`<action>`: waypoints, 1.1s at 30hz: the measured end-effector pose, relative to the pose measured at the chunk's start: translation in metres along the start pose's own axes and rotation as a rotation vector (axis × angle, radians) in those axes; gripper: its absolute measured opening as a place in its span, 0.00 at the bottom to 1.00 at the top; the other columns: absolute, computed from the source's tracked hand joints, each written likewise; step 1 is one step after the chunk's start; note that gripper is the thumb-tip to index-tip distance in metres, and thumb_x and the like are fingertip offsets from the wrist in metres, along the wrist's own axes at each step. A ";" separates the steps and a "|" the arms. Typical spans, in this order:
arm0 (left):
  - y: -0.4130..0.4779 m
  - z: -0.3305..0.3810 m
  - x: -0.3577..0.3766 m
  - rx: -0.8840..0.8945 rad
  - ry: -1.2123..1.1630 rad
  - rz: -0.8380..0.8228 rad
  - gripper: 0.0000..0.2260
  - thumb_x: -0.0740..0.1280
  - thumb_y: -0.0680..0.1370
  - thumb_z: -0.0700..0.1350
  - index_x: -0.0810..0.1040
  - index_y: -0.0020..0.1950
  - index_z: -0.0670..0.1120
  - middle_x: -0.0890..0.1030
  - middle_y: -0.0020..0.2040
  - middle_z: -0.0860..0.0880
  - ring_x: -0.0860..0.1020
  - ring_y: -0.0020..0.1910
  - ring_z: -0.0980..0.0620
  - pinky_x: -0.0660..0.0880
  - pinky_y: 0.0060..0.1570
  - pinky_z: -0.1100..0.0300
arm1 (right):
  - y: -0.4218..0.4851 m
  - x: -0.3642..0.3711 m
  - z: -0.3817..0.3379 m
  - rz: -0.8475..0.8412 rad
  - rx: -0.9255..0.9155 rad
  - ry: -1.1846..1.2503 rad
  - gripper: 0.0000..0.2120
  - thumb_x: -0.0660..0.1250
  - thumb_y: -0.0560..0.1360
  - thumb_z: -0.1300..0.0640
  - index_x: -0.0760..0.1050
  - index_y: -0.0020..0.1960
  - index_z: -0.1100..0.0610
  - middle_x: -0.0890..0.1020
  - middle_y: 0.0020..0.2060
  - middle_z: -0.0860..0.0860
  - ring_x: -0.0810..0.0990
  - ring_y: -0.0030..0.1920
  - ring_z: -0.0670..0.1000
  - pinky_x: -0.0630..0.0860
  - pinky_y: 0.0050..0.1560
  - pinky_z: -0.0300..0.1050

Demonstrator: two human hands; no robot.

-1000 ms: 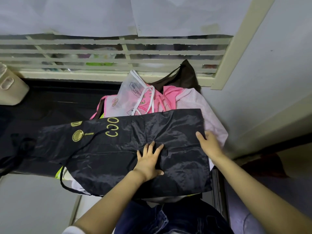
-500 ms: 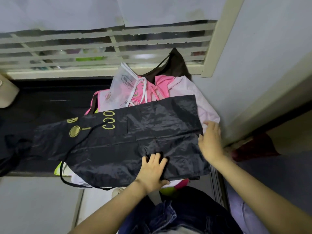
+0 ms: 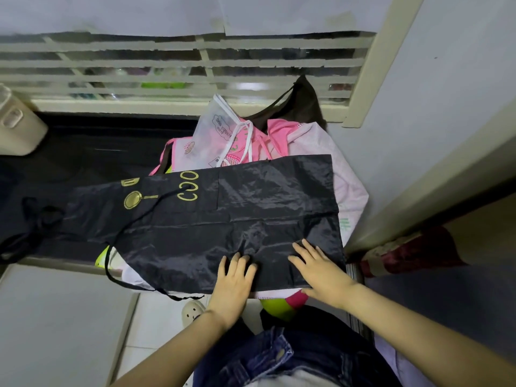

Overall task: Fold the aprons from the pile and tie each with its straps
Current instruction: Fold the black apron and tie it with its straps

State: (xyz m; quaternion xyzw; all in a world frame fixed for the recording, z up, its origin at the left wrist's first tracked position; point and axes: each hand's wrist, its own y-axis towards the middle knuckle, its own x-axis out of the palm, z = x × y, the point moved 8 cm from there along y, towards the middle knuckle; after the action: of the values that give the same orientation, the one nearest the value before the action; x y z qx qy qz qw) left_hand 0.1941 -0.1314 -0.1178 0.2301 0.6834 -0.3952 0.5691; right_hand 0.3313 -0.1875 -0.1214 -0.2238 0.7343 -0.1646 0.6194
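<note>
the apron [image 3: 223,219] lies spread over the pile [image 3: 282,135]; left hand [image 3: 233,280] and right hand [image 3: 318,272] press flat, fingers straight, on its near edge, likely smoothing before a fold.

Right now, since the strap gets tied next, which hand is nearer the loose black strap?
Left. The left hand presses the apron just right of the strap; the right hand presses it farther right, by the corner.
</note>
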 end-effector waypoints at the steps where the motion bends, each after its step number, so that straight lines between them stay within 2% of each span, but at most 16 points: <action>1: -0.001 -0.004 0.003 -0.014 -0.005 -0.004 0.38 0.78 0.48 0.40 0.70 0.56 0.44 0.79 0.53 0.42 0.73 0.57 0.41 0.76 0.54 0.40 | -0.001 0.001 0.001 -0.011 0.002 0.005 0.35 0.62 0.78 0.51 0.46 0.77 0.55 0.41 0.77 0.55 0.39 0.76 0.58 0.44 0.75 0.53; 4: -0.005 -0.008 0.011 -0.019 0.016 -0.036 0.41 0.79 0.48 0.46 0.71 0.59 0.44 0.78 0.58 0.41 0.73 0.60 0.40 0.73 0.54 0.36 | -0.005 0.001 0.003 -0.040 -0.011 0.035 0.34 0.60 0.79 0.53 0.45 0.78 0.54 0.41 0.77 0.55 0.38 0.76 0.57 0.43 0.75 0.53; 7: -0.005 -0.009 0.017 -0.025 -0.005 -0.076 0.45 0.79 0.45 0.44 0.69 0.62 0.44 0.77 0.59 0.40 0.71 0.60 0.41 0.73 0.54 0.36 | -0.009 -0.001 0.005 -0.074 -0.024 0.010 0.30 0.55 0.81 0.58 0.44 0.78 0.54 0.41 0.77 0.54 0.39 0.76 0.57 0.46 0.75 0.53; 11: -0.002 -0.011 0.014 -0.058 -0.071 -0.042 0.43 0.78 0.43 0.38 0.72 0.59 0.45 0.79 0.56 0.42 0.78 0.56 0.42 0.77 0.52 0.43 | -0.012 -0.006 0.009 -0.153 -0.060 -0.052 0.35 0.55 0.77 0.70 0.44 0.77 0.55 0.44 0.77 0.53 0.43 0.76 0.57 0.54 0.74 0.53; 13: -0.001 -0.009 0.006 -0.081 -0.116 -0.047 0.38 0.79 0.48 0.36 0.77 0.59 0.45 0.79 0.59 0.42 0.79 0.58 0.43 0.77 0.55 0.47 | -0.014 -0.010 0.012 -0.182 -0.060 -0.034 0.36 0.55 0.76 0.72 0.43 0.77 0.55 0.45 0.77 0.52 0.46 0.77 0.56 0.58 0.73 0.51; 14: -0.001 -0.008 -0.001 -0.091 -0.154 -0.035 0.34 0.77 0.57 0.35 0.75 0.63 0.44 0.74 0.66 0.41 0.74 0.64 0.44 0.72 0.62 0.50 | -0.014 -0.012 0.013 -0.194 -0.057 -0.027 0.36 0.55 0.76 0.72 0.44 0.77 0.55 0.46 0.77 0.52 0.48 0.77 0.56 0.59 0.73 0.51; 16: -0.001 -0.008 -0.003 -0.092 -0.207 -0.054 0.30 0.63 0.73 0.32 0.60 0.74 0.45 0.55 0.77 0.45 0.56 0.76 0.47 0.53 0.74 0.54 | -0.015 -0.014 0.012 -0.216 -0.050 -0.023 0.35 0.55 0.76 0.72 0.46 0.78 0.56 0.49 0.77 0.54 0.54 0.76 0.57 0.61 0.71 0.50; 17: -0.002 -0.009 0.000 -0.106 -0.245 -0.093 0.31 0.59 0.75 0.31 0.56 0.76 0.46 0.50 0.78 0.47 0.51 0.77 0.48 0.48 0.75 0.56 | -0.015 -0.016 0.012 -0.218 -0.042 -0.033 0.33 0.56 0.76 0.71 0.50 0.77 0.56 0.53 0.76 0.55 0.60 0.74 0.58 0.65 0.69 0.51; 19: -0.003 -0.008 0.004 -0.103 -0.303 -0.104 0.30 0.58 0.76 0.35 0.55 0.76 0.47 0.48 0.78 0.46 0.48 0.77 0.48 0.47 0.75 0.56 | -0.011 -0.021 0.010 -0.200 -0.022 -0.092 0.27 0.57 0.75 0.69 0.59 0.73 0.58 0.64 0.71 0.56 0.70 0.66 0.58 0.72 0.58 0.50; 21: -0.006 -0.004 0.006 -0.089 -0.390 -0.149 0.26 0.58 0.78 0.43 0.56 0.76 0.48 0.47 0.78 0.44 0.45 0.77 0.46 0.45 0.75 0.54 | -0.006 -0.025 0.000 -0.190 -0.007 -0.146 0.24 0.59 0.75 0.66 0.62 0.70 0.58 0.69 0.65 0.56 0.73 0.61 0.58 0.70 0.48 0.46; 22: -0.008 -0.002 0.007 -0.079 -0.435 -0.171 0.25 0.58 0.79 0.48 0.57 0.76 0.48 0.46 0.78 0.43 0.44 0.77 0.45 0.44 0.75 0.53 | -0.003 -0.026 -0.008 -0.184 -0.014 -0.153 0.24 0.59 0.75 0.66 0.61 0.70 0.59 0.68 0.64 0.57 0.72 0.61 0.58 0.67 0.47 0.46; 24: -0.010 -0.002 0.005 -0.066 -0.534 -0.179 0.23 0.59 0.80 0.51 0.61 0.74 0.48 0.49 0.78 0.44 0.47 0.77 0.46 0.45 0.75 0.55 | 0.006 -0.029 -0.030 -0.144 -0.064 -0.145 0.26 0.61 0.74 0.65 0.60 0.70 0.58 0.67 0.63 0.57 0.69 0.62 0.57 0.68 0.53 0.46; 26: -0.012 -0.015 -0.005 -0.091 -0.691 -0.100 0.18 0.60 0.80 0.47 0.68 0.69 0.46 0.64 0.73 0.45 0.61 0.73 0.47 0.55 0.71 0.61 | 0.018 -0.033 -0.054 -0.081 -0.134 -0.101 0.26 0.62 0.75 0.61 0.60 0.71 0.58 0.66 0.64 0.57 0.67 0.64 0.57 0.67 0.61 0.47; 28: -0.015 -0.041 -0.020 -0.148 -0.818 0.049 0.12 0.61 0.80 0.42 0.73 0.63 0.44 0.73 0.60 0.46 0.72 0.62 0.48 0.64 0.63 0.61 | 0.032 -0.038 -0.076 -0.024 -0.191 -0.026 0.27 0.62 0.76 0.57 0.57 0.73 0.57 0.63 0.67 0.56 0.62 0.68 0.57 0.62 0.68 0.48; 30: -0.025 -0.080 -0.031 -0.259 -0.788 0.220 0.10 0.62 0.77 0.37 0.74 0.58 0.43 0.73 0.53 0.47 0.74 0.54 0.48 0.68 0.57 0.58 | 0.048 -0.047 -0.093 0.038 -0.207 0.022 0.29 0.59 0.79 0.57 0.52 0.76 0.57 0.56 0.74 0.55 0.53 0.75 0.56 0.52 0.74 0.48; 33: -0.047 -0.155 -0.033 -0.529 -0.727 0.359 0.10 0.63 0.75 0.34 0.74 0.56 0.41 0.71 0.52 0.45 0.74 0.51 0.45 0.69 0.51 0.57 | 0.077 -0.062 -0.110 0.096 -0.168 0.037 0.29 0.55 0.81 0.57 0.45 0.77 0.58 0.47 0.77 0.54 0.42 0.76 0.54 0.41 0.75 0.47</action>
State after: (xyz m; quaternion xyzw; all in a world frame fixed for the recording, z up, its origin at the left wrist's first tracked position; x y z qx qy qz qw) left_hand 0.0737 -0.0305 -0.0666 0.0388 0.4667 -0.1585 0.8692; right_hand 0.2212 -0.0934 -0.0901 -0.2366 0.7667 -0.0766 0.5919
